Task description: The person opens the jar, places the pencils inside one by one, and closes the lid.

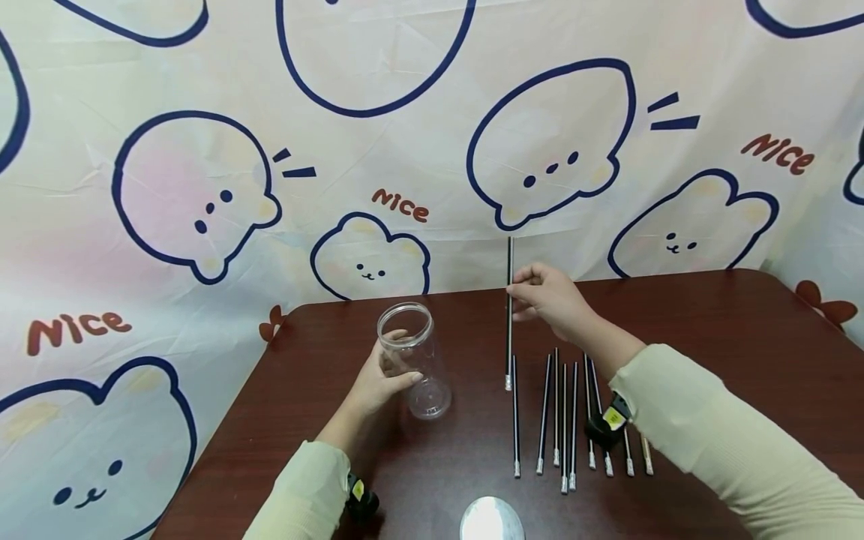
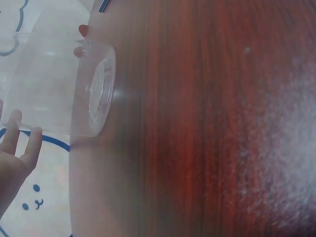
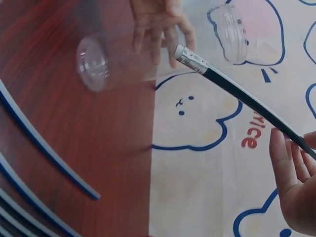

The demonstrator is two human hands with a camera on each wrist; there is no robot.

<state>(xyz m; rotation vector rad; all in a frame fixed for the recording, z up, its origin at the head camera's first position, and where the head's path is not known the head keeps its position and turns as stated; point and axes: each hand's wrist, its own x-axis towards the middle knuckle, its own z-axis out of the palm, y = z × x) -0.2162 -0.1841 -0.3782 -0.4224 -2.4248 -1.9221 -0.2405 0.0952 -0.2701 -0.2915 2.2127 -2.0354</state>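
My left hand [image 1: 373, 381] holds a clear plastic jar [image 1: 427, 364] from its left side, with the thumb across the front. The jar is see-through, open at the top and slightly tilted, with nothing inside it. In the left wrist view the jar's base [image 2: 101, 94] is close over the tabletop. To the right, my right hand [image 1: 552, 301] pinches a dark striped pencil [image 1: 509, 341] between thumb and fingers. That pencil is upright, its white-and-silver eraser end pointing down; the eraser [image 3: 185, 53] overlaps the jar in the right wrist view.
Several similar pencils [image 1: 544, 416] lie side by side on the brown table [image 1: 290, 420], eraser ends toward me, some partly hidden behind my right forearm. A round silvery-white disc [image 1: 492, 519] lies at the near edge of view. A cartoon-printed cloth [image 1: 432, 150] hangs behind the table.
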